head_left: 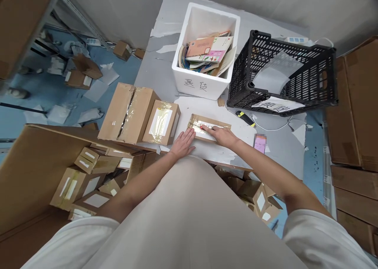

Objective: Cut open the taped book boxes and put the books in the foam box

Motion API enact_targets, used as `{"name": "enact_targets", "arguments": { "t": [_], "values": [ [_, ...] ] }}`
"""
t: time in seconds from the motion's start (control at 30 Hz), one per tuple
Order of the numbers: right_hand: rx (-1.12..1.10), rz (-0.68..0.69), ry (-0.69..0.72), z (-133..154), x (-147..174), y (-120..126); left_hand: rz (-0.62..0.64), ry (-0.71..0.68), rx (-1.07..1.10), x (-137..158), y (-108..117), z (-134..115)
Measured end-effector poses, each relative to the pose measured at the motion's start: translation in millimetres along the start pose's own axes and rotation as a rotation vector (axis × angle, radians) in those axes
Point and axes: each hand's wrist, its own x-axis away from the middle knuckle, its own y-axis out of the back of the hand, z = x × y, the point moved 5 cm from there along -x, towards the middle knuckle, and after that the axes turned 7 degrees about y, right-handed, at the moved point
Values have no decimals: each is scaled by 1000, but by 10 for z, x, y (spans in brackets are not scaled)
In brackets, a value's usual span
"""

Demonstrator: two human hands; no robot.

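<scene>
A small, flat cardboard box with clear tape and a white label lies on the table in front of me. My left hand lies flat at the box's near left corner, fingers stretched out and together. Over the top of the box is my right hand, closed with its index finger pointing left along the label. A small red bit shows at that fingertip; what it belongs to is too small to make out. A yellow and black utility knife lies on the table right of the box.
Two taped cartons, a larger one and a smaller one, stand left. Behind are a white foam bin of booklets and a black crate. A phone lies right. Below left, a big carton holds several boxes.
</scene>
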Motion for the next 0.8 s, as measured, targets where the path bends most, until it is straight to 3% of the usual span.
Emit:
{"name": "enact_targets", "arguments": {
  "t": [0.17,0.33,0.53,0.8],
  "values": [
    [78,55,11,-78,140,-1,20,26,-21,33,-33,-69],
    [139,105,-80,-189,480,17,62,55,-37,26,-38,-56],
    [182,172,-219,-484,1173,-327,114,96,-60,-14,-18,-97],
    [128,61,-250,-671,1585,-551,131,116,-92,-28,65,-139]
  ]
}}
